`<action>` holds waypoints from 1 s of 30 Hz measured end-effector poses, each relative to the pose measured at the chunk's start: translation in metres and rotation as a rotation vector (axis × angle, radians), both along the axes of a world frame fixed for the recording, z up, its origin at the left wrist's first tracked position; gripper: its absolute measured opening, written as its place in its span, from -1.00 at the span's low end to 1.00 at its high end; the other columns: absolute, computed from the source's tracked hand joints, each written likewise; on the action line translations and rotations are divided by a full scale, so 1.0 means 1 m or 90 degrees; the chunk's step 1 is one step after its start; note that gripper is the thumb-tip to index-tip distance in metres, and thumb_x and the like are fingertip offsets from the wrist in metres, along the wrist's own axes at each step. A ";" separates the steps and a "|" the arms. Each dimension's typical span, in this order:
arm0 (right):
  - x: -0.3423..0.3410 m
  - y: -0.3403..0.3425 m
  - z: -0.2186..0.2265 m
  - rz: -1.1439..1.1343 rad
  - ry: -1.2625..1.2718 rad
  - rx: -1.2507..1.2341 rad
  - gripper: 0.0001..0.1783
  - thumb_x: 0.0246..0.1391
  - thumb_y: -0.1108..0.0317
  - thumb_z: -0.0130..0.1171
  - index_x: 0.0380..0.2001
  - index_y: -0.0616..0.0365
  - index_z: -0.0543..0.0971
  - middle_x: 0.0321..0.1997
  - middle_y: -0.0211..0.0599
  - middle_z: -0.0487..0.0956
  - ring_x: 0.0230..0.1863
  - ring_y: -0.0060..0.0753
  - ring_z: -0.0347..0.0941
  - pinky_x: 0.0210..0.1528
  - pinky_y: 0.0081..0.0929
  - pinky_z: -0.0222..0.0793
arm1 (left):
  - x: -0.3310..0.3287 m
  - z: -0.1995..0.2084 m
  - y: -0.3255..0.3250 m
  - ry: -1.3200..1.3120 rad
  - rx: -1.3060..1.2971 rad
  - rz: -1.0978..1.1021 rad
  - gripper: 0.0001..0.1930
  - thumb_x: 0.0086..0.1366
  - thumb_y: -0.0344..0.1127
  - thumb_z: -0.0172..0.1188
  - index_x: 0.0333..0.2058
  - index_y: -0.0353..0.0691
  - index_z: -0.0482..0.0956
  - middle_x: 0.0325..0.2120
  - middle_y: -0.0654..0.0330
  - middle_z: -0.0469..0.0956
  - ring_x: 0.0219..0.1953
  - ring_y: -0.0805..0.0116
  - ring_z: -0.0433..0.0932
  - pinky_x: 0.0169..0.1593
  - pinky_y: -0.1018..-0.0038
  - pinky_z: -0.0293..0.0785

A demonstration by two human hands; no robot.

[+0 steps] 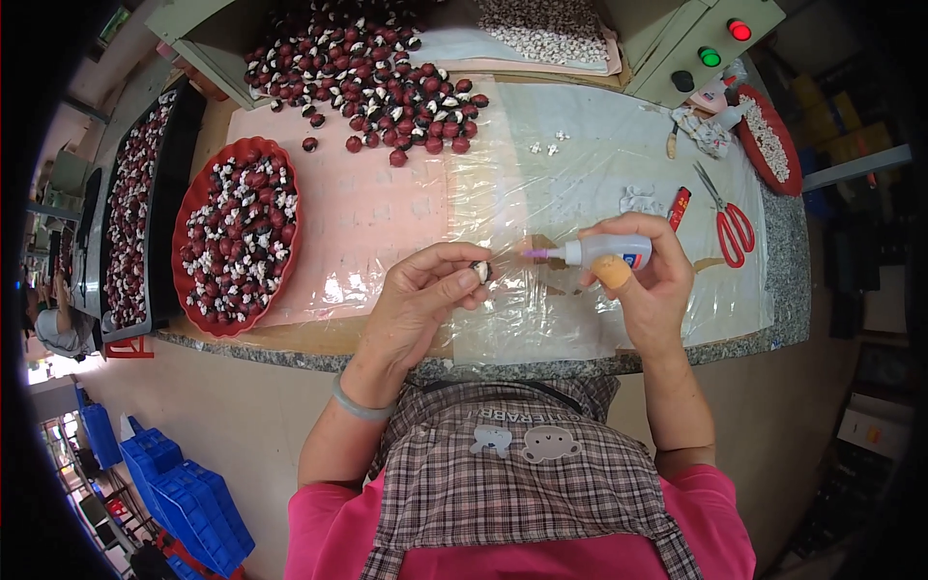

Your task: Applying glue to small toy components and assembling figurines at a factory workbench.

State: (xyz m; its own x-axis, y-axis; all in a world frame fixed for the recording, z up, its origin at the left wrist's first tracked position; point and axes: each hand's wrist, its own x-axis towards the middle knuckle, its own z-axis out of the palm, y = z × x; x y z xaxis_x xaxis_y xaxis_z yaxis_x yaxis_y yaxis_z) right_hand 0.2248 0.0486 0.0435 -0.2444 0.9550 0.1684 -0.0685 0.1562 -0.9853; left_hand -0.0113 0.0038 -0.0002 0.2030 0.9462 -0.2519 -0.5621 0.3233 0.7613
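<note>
At the far left, a black tray (172,188) is filled with dark red balls and small white pieces. Just beside it, a red scalloped bowl (232,329) is heaped with the same kinds of things. Farther right, a loose pile of red balls (406,106), marked with black and white, is spread toward the back of the table (791,256), which is covered with pink and pale sheets under clear plastic.

Near the front edge, a small black-and-white piece (481,272) is pinched between the thumb and fingers of the left hand (430,287), above the table; a pale bangle (362,401) is worn on that wrist. A small squeeze bottle (619,249) is gripped in the curled right hand (655,285), its nozzle pointed left toward the piece but held apart from it. The right thumb is wrapped in a yellowish cover (610,272).

Beyond, a red-handled cutter (680,208) and red-handled scissors (735,237) are laid down, and white pieces are held in a red dish (792,177).
</note>
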 end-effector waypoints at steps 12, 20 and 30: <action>-0.011 0.079 -0.027 0.006 0.002 -0.231 -0.67 0.00 0.46 0.25 -0.15 0.19 0.43 -0.32 -0.32 0.55 -0.35 -0.49 0.54 -0.33 -0.64 0.45 | -0.003 -0.010 0.001 -0.024 -0.021 0.005 -0.75 0.26 -0.52 0.15 -0.06 -0.33 0.52 -0.25 0.15 0.59 -0.27 0.46 0.58 -0.16 0.59 0.54; -0.034 0.123 -0.038 -0.071 -0.583 0.242 -0.80 -0.07 0.41 0.27 -0.32 0.23 0.58 -0.32 -0.16 0.51 -0.31 -0.14 0.53 -0.24 -0.25 0.44 | -0.002 -0.012 0.002 -0.029 -0.004 0.001 -0.76 0.26 -0.48 0.17 -0.09 -0.32 0.50 -0.22 0.09 0.57 -0.26 0.45 0.56 -0.16 0.62 0.53; -0.045 0.139 -0.029 0.042 -0.760 0.311 -0.76 -0.05 0.36 0.27 -0.30 0.26 0.60 -0.26 -0.15 0.56 -0.24 -0.04 0.52 -0.14 -0.23 0.43 | -0.002 -0.011 0.002 -0.027 -0.003 -0.006 -0.75 0.26 -0.47 0.17 -0.08 -0.30 0.49 -0.19 0.05 0.57 -0.22 0.42 0.57 -0.13 0.60 0.53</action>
State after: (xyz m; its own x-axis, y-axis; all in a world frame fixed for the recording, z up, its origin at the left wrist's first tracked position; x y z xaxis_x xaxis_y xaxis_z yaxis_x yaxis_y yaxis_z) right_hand 0.1799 0.1879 0.0144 -0.5289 0.8370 0.1403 0.7886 0.5458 -0.2834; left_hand -0.0137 0.0058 -0.0108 0.2219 0.9433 -0.2469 -0.5915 0.3315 0.7350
